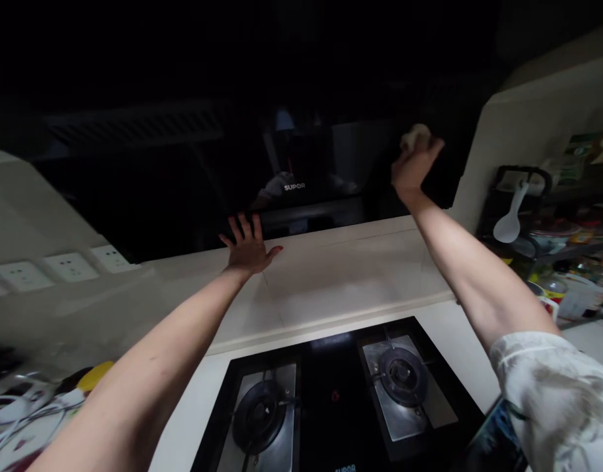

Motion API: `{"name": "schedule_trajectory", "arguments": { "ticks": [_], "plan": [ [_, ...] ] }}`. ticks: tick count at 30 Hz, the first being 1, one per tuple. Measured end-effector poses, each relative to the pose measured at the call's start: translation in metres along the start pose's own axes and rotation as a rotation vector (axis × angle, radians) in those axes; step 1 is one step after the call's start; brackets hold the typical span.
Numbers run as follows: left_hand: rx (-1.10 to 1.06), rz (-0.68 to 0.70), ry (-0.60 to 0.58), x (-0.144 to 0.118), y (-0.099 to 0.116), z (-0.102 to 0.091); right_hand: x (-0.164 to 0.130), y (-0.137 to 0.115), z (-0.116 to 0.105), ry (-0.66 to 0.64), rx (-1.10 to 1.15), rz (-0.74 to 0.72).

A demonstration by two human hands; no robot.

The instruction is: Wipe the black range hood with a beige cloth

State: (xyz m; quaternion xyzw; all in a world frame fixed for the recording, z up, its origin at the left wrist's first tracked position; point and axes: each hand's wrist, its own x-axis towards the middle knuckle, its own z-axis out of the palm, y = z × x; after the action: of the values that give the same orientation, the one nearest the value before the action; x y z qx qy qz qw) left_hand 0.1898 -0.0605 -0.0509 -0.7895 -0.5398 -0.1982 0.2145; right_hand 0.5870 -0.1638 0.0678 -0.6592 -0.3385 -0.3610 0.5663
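Nearest the camera sat the gas hob (331, 400), two burners side by side, its long axis running roughly 9 to 3 o'clock under both forearms. A patterned sleeve (557, 387) covered the right upper arm at the lower right.

Beyond the hob, the pale tiled ledge (341, 262) ran the same 9-to-3 line. The left hand (248, 246) lay flat on its far edge, fingers spread, pointing toward 12, thumb out toward 3; it held nothing and seemed to serve as a brace.

Farther and higher, the right hand (413, 164) was closed around a small pale wad, likely a cloth (415, 136), which showed just above the fingers toward 12. The cloth was pressed against the dark glossy hood panel (301, 164), at its right end near the pale wall (508, 131). From the right hand, most of the panel stretched away toward 9. The right hand was the only one on the panel; the left sat below it.

A rack with a white spoon (512, 213) stood at 3 o'clock.
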Motion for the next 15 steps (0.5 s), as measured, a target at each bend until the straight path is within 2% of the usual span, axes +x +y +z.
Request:
{"name": "schedule_trajectory", "arguments": {
  "ticks": [5,7,9,11,12,15],
  "plan": [
    [-0.025,0.004,-0.024,-0.001,0.001,-0.003,-0.059,-0.136,0.018,-0.270,-0.013,-0.304],
    [-0.032,0.006,-0.027,0.000,0.001,-0.004,-0.083,-0.184,0.017,-0.386,-0.045,-0.515],
    [-0.035,0.004,-0.029,0.000,0.001,-0.003,-0.100,-0.217,0.015,-0.460,-0.050,-0.754],
    [-0.033,-0.001,-0.025,0.001,0.001,-0.002,-0.108,-0.233,0.013,-0.496,-0.050,-0.918],
    [-0.029,-0.001,-0.023,0.001,0.000,-0.002,-0.108,-0.233,0.012,-0.511,-0.050,-0.956],
    [-0.019,0.008,-0.015,0.000,0.000,-0.003,-0.095,-0.211,0.010,-0.537,-0.020,-0.928]
  ]
}}
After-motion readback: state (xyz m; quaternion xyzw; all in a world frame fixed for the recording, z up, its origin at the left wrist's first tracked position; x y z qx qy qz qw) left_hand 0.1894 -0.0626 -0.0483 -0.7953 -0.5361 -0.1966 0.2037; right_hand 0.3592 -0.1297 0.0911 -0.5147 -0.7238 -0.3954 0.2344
